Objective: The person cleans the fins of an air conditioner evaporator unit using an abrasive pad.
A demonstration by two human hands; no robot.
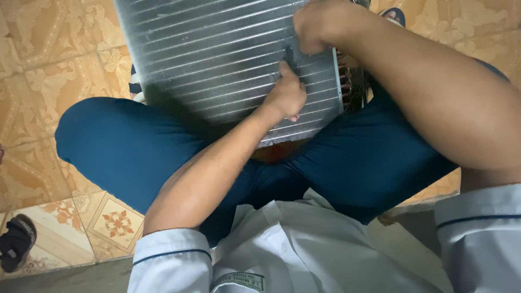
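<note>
Seen from the head camera, a person in a white short-sleeved shirt and dark blue trousers is sitting over a finned metal coil panel (217, 54), the grey slab leaning between the knees and reaching up past the top edge of the view. The left hand (287, 95) is resting low on the face of the panel, its thumb pointing up along the fins and its fingers curled loosely under; whether it is gripping anything cannot be told. The right hand (320, 24) is pressing as a closed fist on the panel's upper right part, just above the left thumb, and a small dark tool (289, 54) is poking out beneath it against the fins. The two hands are working close together but not touching. Along the panel's right edge, copper tube bends (345, 81) are showing. Patterned orange floor tiles (49, 59) are spreading out to the left of the panel, and a dark sandal (16, 241) is lying well below and left of it.
</note>
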